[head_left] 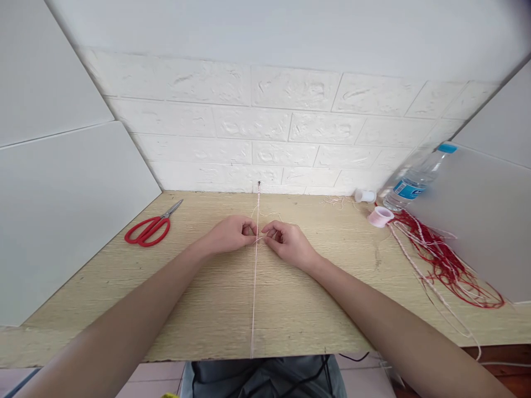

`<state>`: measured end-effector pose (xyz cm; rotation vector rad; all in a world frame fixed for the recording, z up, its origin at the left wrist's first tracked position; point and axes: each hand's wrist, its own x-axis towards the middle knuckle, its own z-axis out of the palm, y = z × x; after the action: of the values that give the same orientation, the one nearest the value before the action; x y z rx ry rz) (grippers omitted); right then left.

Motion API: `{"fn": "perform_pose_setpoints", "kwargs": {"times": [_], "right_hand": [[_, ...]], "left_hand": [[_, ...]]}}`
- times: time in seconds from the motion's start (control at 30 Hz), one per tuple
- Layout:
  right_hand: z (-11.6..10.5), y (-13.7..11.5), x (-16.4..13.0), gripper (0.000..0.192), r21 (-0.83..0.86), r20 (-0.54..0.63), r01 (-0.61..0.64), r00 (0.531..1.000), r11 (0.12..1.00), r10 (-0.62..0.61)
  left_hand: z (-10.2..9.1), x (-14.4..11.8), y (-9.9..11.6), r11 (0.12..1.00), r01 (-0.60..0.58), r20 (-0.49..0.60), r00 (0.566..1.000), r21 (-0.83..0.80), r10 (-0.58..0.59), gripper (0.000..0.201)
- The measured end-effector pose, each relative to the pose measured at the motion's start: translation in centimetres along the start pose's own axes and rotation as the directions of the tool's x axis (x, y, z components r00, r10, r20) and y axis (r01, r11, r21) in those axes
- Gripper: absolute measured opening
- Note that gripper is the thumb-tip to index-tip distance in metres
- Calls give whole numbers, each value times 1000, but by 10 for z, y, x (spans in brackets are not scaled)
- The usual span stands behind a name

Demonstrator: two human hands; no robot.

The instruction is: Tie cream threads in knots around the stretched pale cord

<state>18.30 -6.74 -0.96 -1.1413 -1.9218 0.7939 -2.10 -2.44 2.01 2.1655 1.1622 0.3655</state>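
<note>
A pale cord [254,298] runs taut from a small dark fixing [259,183] at the foot of the wall to the table's front edge. Its upper stretch looks thicker, pinkish and braided. My left hand [232,233] pinches close beside the cord, thumb and fingertips pressed together. On the other side my right hand [290,243] is closed in a pinch too, with a thin light thread passing between the two hands across the cord. Loose thread ends [271,214] curl just above the fingers. The exact grip at the fingertips is too small to make out fully.
Red-handled scissors [154,226] lie on the left of the wooden table [199,326]. To the right are a pink thread spool [380,216], a white spool [365,195], a water bottle [415,179] and a tangle of red cords [440,260]. White panels stand on both sides.
</note>
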Motion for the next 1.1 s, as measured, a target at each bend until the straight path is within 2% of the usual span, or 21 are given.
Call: {"fn": "perform_pose_setpoints", "kwargs": {"times": [0.13, 0.23, 0.4, 0.53, 0.63, 0.73, 0.87, 0.93, 1.0, 1.07, 1.1], "right_hand": [[0, 0, 0, 16, -3, 6, 0, 1000, 1000, 1], [-1, -1, 0, 17, -4, 10, 2, 1000, 1000, -2], [-12, -1, 3, 23, 39, 2, -33, 999, 999, 33], [-27, 0, 7, 34, 233, 90, -137, 989, 963, 119], [-35, -1, 9, 39, 376, 151, -230, 971, 898, 185], [-40, -2, 9, 39, 498, 225, -299, 951, 814, 211], [-41, -2, 9, 37, 559, 284, -337, 936, 758, 206], [-41, -2, 9, 34, 531, 252, -324, 943, 783, 220], [-41, -1, 9, 30, 456, 174, -279, 959, 845, 223], [-40, -1, 9, 28, 349, 99, -219, 975, 911, 197], [-39, 0, 9, 27, 291, 66, -186, 982, 939, 174]], "left_hand": [[2, -2, 2, 999, -1, 39, 999, 47, -1, 26], [2, -3, 5, 999, 26, 28, 999, 31, -27, 27], [-2, -1, 7, 984, 129, -115, 983, -120, -143, 27], [-6, 5, 0, 933, 185, -220, 940, -310, -259, 24], [-10, 9, -8, 810, 183, -217, 909, -556, -355, 23], [-16, 11, -11, 661, 141, -192, 894, -737, -404, 21], [-23, 10, -9, 392, 77, -122, 880, -917, -459, 11], [-26, 9, -8, 269, 34, -101, 877, -963, -470, 7], [-28, 9, -7, 189, -15, -105, 874, -982, -474, 6], [-30, 9, -7, 170, -54, -129, 872, -984, -472, 8], [-30, 9, -7, 188, -64, -147, 871, -980, -469, 10]]}}
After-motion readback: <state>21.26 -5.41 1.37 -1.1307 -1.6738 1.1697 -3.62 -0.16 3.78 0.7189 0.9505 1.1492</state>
